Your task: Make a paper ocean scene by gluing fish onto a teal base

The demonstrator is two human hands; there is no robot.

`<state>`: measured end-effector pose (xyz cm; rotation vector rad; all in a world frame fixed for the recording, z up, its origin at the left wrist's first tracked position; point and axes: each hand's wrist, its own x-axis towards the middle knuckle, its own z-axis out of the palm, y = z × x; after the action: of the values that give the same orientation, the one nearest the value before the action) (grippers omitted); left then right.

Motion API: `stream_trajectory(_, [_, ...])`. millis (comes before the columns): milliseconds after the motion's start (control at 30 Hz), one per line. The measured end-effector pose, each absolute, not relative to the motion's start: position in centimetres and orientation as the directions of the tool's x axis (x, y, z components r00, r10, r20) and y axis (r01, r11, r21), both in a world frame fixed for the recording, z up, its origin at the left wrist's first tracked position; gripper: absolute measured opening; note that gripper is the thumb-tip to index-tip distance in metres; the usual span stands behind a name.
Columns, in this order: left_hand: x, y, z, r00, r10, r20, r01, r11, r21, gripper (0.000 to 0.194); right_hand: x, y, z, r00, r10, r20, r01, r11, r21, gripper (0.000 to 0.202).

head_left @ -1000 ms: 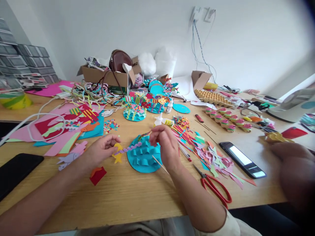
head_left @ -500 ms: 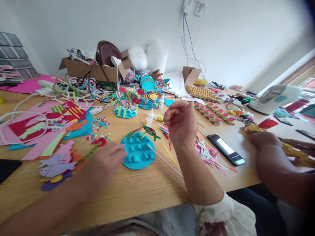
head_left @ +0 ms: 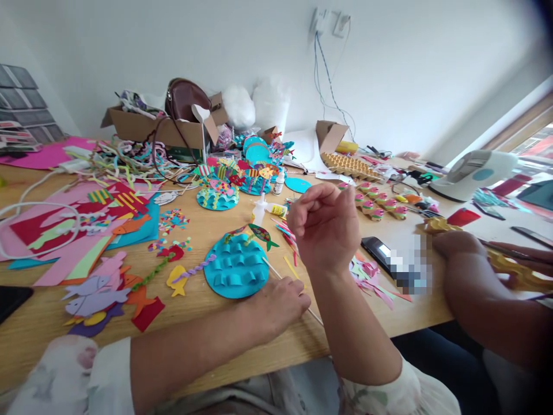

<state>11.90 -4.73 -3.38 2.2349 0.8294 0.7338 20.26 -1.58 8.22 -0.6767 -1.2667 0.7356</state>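
Saw thin stick (head_left: 272,267) slanting from the edge of the blue disc (head_left: 239,291); judged it light, stiff, snappable, best pinched mid-length. Found left hand (head_left: 283,302) curled over it, couldn't tell whether gripping; found right hand (head_left: 326,227) raised, half-curled, apparently empty.

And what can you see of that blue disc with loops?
The blue disc looks like card: round, flat on the wooden table, with rows of curled paper strips standing as loops. A green fish with red marks shows at its far edge, beside a green twisted stem. A thin stick overlaps its right edge. The left hand is at its near right; contact is unclear.
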Motion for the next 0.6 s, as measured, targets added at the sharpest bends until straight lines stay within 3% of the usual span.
stream_trajectory(100, [12.4, -4.4, -3.3, 0.823, 0.495, 0.277, 0.369, -0.838, 0.401, 0.030, 20.6, -2.4, 8.5, 0.107, 0.807, 0.580, -0.145, 0.590, -0.794, 0.040])
stream_trajectory(233, [12.8, -3.7, -3.3, 0.935, 0.299, 0.193, 0.298, -0.954, 0.033, 0.012, 21.7, -4.5, 9.2, 0.063, 0.810, 0.583, -0.081, 0.587, -0.806, 0.030])
stream_trajectory(367, [12.4, -4.2, -2.5, 0.932, 0.254, 0.259, 0.279, -0.958, -0.066, 0.006, 24.4, -6.8, 8.3, -0.008, 0.824, 0.566, 0.223, 0.554, -0.802, 0.015])
stream_trajectory(500, [11.3, -5.4, 0.0, 0.905, 0.184, 0.383, 0.222, -0.974, -0.056, 0.006, 28.3, -9.2, 4.7, -0.101, 0.896, 0.432, 0.654, 0.387, -0.650, 0.005])
stream_trajectory(600, [10.7, -6.0, 1.7, 0.875, 0.192, 0.444, 0.205, -0.979, 0.020, 0.007, 29.8, -11.9, 1.6, -0.093, 0.949, 0.302, 0.642, 0.289, -0.710, 0.013])
